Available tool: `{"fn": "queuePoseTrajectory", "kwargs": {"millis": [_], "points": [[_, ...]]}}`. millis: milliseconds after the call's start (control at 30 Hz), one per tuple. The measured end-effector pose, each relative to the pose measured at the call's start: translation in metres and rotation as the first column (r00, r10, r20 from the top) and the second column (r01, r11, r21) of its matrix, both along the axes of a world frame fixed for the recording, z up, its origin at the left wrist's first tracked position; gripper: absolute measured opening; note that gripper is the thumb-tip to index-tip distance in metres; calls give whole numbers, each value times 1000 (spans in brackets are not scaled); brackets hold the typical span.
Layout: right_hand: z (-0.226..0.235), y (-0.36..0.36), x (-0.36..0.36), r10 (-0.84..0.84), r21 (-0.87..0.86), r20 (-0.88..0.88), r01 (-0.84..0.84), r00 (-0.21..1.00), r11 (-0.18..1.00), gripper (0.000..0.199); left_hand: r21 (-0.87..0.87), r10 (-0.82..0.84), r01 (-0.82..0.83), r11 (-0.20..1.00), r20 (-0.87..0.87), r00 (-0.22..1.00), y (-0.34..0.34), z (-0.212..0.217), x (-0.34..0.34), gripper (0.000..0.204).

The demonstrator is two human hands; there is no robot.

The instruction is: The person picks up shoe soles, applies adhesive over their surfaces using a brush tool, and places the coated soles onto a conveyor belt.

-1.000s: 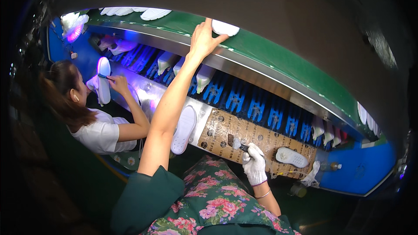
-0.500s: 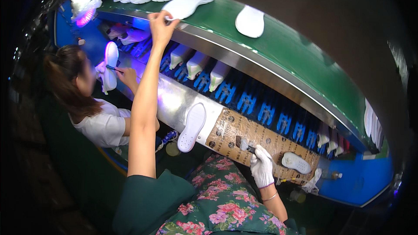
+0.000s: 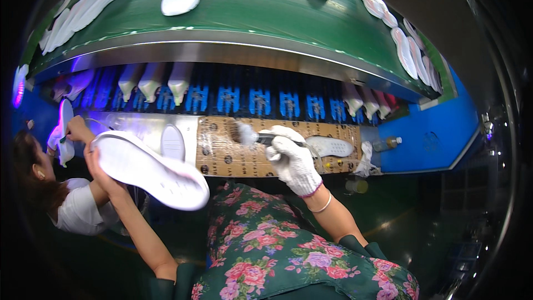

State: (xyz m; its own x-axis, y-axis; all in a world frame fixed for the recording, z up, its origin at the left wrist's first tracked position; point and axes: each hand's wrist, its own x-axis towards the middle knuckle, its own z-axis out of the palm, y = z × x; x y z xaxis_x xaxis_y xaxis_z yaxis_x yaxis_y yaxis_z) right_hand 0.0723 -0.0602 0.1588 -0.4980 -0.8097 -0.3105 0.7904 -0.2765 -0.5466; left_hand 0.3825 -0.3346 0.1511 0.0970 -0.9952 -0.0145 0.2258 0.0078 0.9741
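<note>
My left hand (image 3: 102, 175) holds a white shoe sole (image 3: 150, 169) by its near end, tilted in front of me above my lap. My right hand (image 3: 291, 161), in a white knit glove, grips a brush (image 3: 252, 135) whose pale bristles point left over the brown cardboard sheet (image 3: 227, 153) on the bench. Hand and sole are apart, with the brush to the right of the sole.
A green conveyor belt (image 3: 250, 16) above carries several white soles. Below it runs a rack of blue holders (image 3: 261, 103) with shoe lasts. Other soles (image 3: 173, 141) (image 3: 331, 146) lie on the bench. A co-worker (image 3: 61, 200) at left handles a sole. A small bottle (image 3: 386, 144) stands at right.
My left arm has come down from the green belt with a white sole in it, now held in front of me. My right hand has lifted the brush leftward over the cardboard.
</note>
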Motion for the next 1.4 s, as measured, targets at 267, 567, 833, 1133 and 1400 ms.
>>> {"fn": "queuePoseTrajectory", "kwargs": {"millis": [267,567,833,1133,1400], "points": [[26,3,20,238,66,-289,-229,927,971,25,345,-600,834,431,-581,550,99,-97,-121,45],[17,28,9,207,248,-450,-101,869,963,24,106,-341,994,-40,-936,86,212,-68,-129,111],[37,13,-12,-75,-57,-989,137,128,989,21,114,-161,982,148,-977,138,203,-18,-177,111],[36,2,-13,-52,-110,-951,178,-304,978,26,21,-716,979,201,-680,161,211,-40,-174,98],[32,3,6,-49,-38,-976,57,213,998,16,109,-665,970,218,-711,230,195,-53,-159,100]]}}
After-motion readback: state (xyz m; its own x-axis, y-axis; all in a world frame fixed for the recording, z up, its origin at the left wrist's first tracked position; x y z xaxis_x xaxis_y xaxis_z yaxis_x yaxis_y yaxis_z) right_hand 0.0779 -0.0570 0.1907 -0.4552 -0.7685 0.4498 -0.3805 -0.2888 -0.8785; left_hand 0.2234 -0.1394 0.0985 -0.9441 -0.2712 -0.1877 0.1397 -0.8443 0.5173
